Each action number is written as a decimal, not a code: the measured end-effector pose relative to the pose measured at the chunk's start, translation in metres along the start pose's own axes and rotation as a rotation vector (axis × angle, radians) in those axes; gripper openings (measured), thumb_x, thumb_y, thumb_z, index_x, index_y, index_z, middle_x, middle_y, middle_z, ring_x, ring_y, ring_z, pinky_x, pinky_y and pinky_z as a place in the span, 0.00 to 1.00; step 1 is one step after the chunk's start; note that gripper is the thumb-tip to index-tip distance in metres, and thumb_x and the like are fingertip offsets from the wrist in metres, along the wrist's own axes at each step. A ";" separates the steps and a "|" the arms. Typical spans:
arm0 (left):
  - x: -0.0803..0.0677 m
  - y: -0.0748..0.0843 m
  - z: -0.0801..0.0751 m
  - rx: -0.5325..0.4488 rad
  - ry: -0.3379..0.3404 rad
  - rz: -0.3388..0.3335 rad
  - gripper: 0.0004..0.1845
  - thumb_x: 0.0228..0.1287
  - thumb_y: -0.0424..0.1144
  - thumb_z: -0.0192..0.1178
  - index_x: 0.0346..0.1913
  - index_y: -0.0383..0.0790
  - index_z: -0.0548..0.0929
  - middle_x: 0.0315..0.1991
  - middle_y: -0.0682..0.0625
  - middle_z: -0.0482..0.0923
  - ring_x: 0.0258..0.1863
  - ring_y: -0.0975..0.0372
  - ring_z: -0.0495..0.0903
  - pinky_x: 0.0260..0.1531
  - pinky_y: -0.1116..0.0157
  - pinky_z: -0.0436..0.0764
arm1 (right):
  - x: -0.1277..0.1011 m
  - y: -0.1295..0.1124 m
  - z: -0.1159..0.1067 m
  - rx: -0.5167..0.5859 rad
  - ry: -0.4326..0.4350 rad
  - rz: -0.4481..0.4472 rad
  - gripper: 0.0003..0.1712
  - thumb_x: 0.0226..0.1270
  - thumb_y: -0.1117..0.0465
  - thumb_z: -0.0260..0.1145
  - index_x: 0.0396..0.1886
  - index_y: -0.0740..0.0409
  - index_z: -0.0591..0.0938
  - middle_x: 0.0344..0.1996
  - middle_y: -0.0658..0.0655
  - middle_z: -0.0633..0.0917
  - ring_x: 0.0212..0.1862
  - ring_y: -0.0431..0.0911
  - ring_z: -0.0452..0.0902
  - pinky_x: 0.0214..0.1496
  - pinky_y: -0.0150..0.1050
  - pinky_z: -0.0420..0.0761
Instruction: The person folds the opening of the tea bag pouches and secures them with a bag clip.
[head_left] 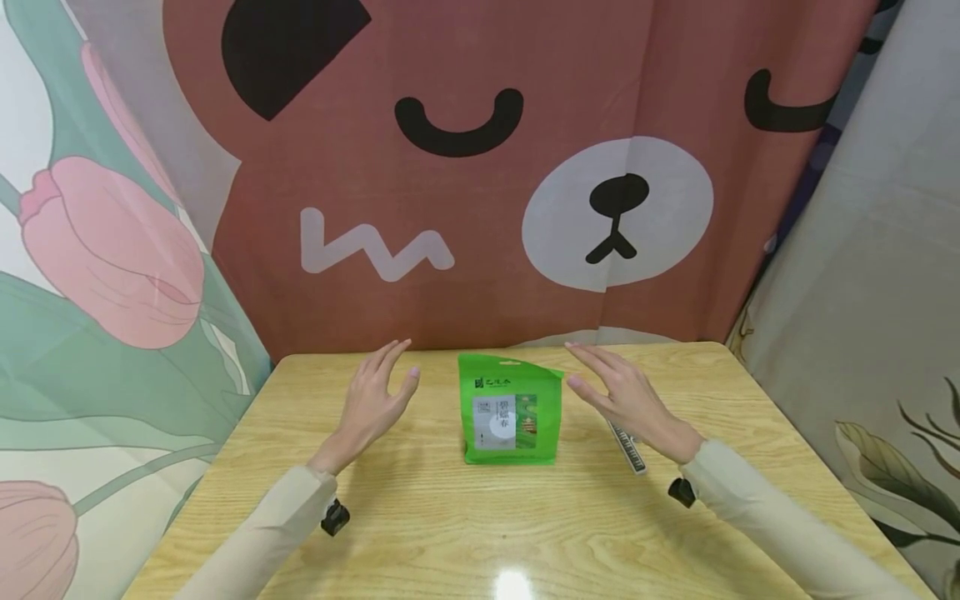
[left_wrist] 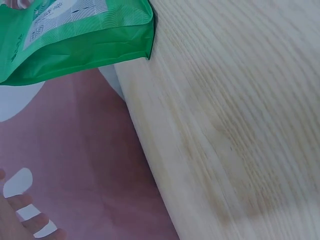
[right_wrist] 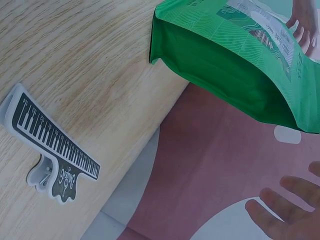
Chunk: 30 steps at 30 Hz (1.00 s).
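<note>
A bright green tea bag point(head_left: 511, 471) with a printed label stands upright on the wooden table between my two hands. To its left my left hand point(head_left: 372, 402) hovers with fingers extended, apart from the bag. My right hand point(head_left: 626, 392) is held on the other side, its fingers straight and near the bag's upper right edge; whether they touch it I cannot tell. Under the right hand lies a black and white clip point(right_wrist: 55, 145) with a piano-key pattern, partly covered by that hand in the head view. Both hands hold nothing.
The wooden table point(head_left: 420, 533) reaches back to a hanging cloth point(head_left: 465, 308) with a bear face. Flowered cloth point(head_left: 112, 250) hangs on the left, and another patterned cloth point(head_left: 847, 333) on the right. Small black wrist cameras sit under both cuffs.
</note>
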<state>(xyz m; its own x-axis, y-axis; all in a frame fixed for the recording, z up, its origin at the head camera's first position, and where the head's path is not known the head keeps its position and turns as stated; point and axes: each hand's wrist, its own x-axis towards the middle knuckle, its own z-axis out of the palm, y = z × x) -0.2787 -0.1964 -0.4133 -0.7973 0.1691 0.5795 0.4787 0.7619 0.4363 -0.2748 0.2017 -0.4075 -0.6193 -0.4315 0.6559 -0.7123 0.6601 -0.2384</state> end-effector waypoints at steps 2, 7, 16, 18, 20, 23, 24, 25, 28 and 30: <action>0.001 0.001 0.000 -0.002 0.002 0.005 0.29 0.73 0.56 0.52 0.73 0.49 0.69 0.70 0.45 0.66 0.67 0.46 0.65 0.62 0.40 0.61 | 0.000 0.000 0.001 0.003 0.005 -0.008 0.31 0.72 0.50 0.63 0.71 0.56 0.72 0.63 0.63 0.77 0.61 0.61 0.73 0.56 0.63 0.73; 0.003 0.004 0.000 -0.010 -0.002 0.003 0.29 0.73 0.55 0.52 0.72 0.48 0.70 0.70 0.45 0.66 0.67 0.46 0.65 0.63 0.40 0.61 | 0.001 -0.003 0.003 0.012 0.012 -0.037 0.32 0.71 0.51 0.64 0.71 0.57 0.72 0.61 0.64 0.78 0.60 0.61 0.75 0.54 0.62 0.75; 0.009 0.012 0.001 -0.020 0.021 0.023 0.28 0.72 0.53 0.53 0.70 0.45 0.72 0.68 0.44 0.68 0.68 0.48 0.65 0.64 0.42 0.61 | 0.009 -0.009 0.003 0.039 0.029 -0.076 0.32 0.68 0.53 0.68 0.68 0.59 0.74 0.60 0.62 0.79 0.59 0.59 0.76 0.55 0.58 0.76; 0.010 0.014 0.002 -0.022 0.018 0.026 0.28 0.72 0.53 0.53 0.69 0.45 0.72 0.68 0.44 0.68 0.68 0.48 0.65 0.64 0.42 0.60 | 0.009 -0.009 0.005 0.047 0.038 -0.088 0.31 0.68 0.54 0.68 0.68 0.60 0.75 0.60 0.62 0.79 0.58 0.58 0.77 0.54 0.58 0.77; 0.011 0.015 0.003 -0.024 0.018 0.030 0.27 0.72 0.53 0.53 0.69 0.45 0.72 0.68 0.44 0.68 0.68 0.48 0.65 0.63 0.42 0.61 | 0.009 -0.009 0.006 0.053 0.043 -0.094 0.31 0.68 0.55 0.69 0.67 0.59 0.75 0.59 0.62 0.80 0.58 0.58 0.78 0.53 0.57 0.78; 0.012 0.016 0.004 -0.028 0.020 0.035 0.27 0.72 0.53 0.53 0.69 0.46 0.72 0.68 0.45 0.68 0.68 0.48 0.65 0.63 0.42 0.61 | 0.008 -0.010 0.008 0.058 0.040 -0.092 0.30 0.67 0.55 0.69 0.67 0.59 0.76 0.58 0.61 0.80 0.56 0.57 0.79 0.52 0.56 0.79; 0.012 0.017 0.005 -0.032 0.020 0.035 0.27 0.72 0.53 0.53 0.69 0.46 0.73 0.68 0.45 0.68 0.67 0.48 0.65 0.63 0.41 0.61 | 0.008 -0.010 0.009 0.060 0.037 -0.091 0.30 0.67 0.55 0.69 0.66 0.59 0.76 0.58 0.61 0.81 0.56 0.57 0.79 0.51 0.55 0.79; 0.012 0.017 0.005 -0.036 0.020 0.037 0.27 0.72 0.54 0.53 0.69 0.46 0.73 0.68 0.45 0.68 0.67 0.48 0.65 0.63 0.41 0.61 | 0.008 -0.011 0.009 0.059 0.033 -0.088 0.30 0.67 0.55 0.70 0.66 0.58 0.77 0.57 0.61 0.81 0.55 0.57 0.80 0.51 0.55 0.80; 0.012 0.018 0.007 -0.048 0.014 0.045 0.27 0.73 0.54 0.52 0.69 0.46 0.72 0.68 0.45 0.68 0.68 0.49 0.65 0.63 0.42 0.62 | 0.007 -0.012 0.010 0.063 0.030 -0.084 0.29 0.66 0.55 0.70 0.65 0.58 0.77 0.56 0.61 0.82 0.55 0.57 0.80 0.51 0.55 0.80; 0.012 0.019 0.008 -0.055 0.010 0.050 0.27 0.73 0.54 0.52 0.69 0.46 0.72 0.68 0.45 0.68 0.67 0.49 0.65 0.63 0.42 0.62 | 0.007 -0.012 0.011 0.065 0.034 -0.088 0.29 0.66 0.55 0.70 0.65 0.59 0.78 0.56 0.61 0.82 0.54 0.57 0.80 0.50 0.55 0.80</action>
<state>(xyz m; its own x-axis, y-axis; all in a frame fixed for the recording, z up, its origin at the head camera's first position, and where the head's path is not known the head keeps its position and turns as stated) -0.2826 -0.1746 -0.4035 -0.7680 0.1998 0.6085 0.5377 0.7173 0.4432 -0.2738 0.1845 -0.4079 -0.5429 -0.4638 0.7001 -0.7838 0.5792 -0.2241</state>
